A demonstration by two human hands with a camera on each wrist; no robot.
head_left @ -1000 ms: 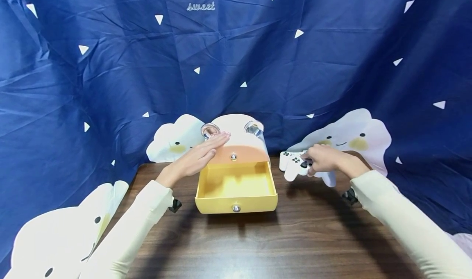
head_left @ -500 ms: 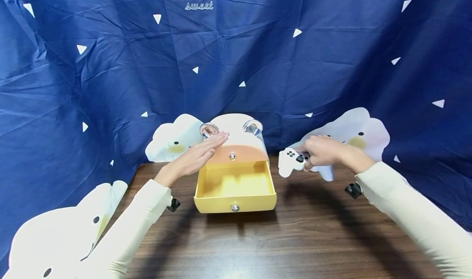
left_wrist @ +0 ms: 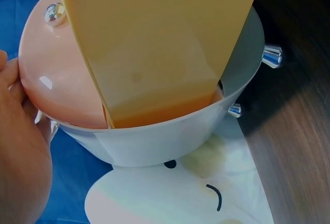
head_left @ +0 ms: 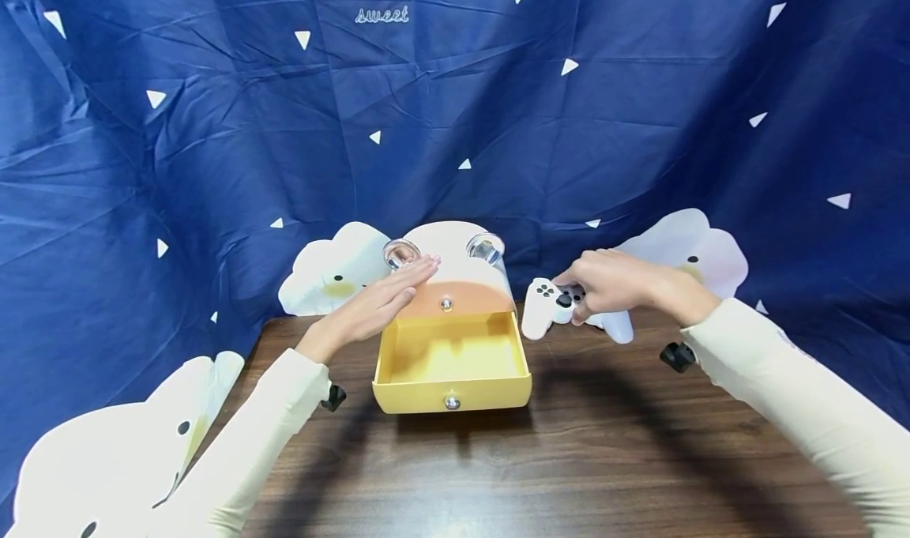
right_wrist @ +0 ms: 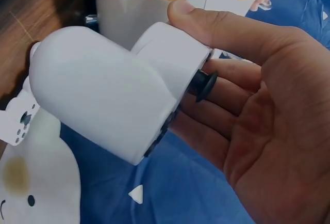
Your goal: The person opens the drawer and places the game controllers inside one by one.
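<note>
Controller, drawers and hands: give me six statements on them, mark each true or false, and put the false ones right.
1. The right hand holds the controller. True.
2. The orange drawer is above the yellow drawer. True.
3. The yellow drawer is shut. False: it stands open.
4. The controller lies in the yellow drawer. False: it is outside, to the right of it in the head view.
5. The left hand has its fingers straight. True.
6. Both hands grip the controller. False: only the right hand does.
</note>
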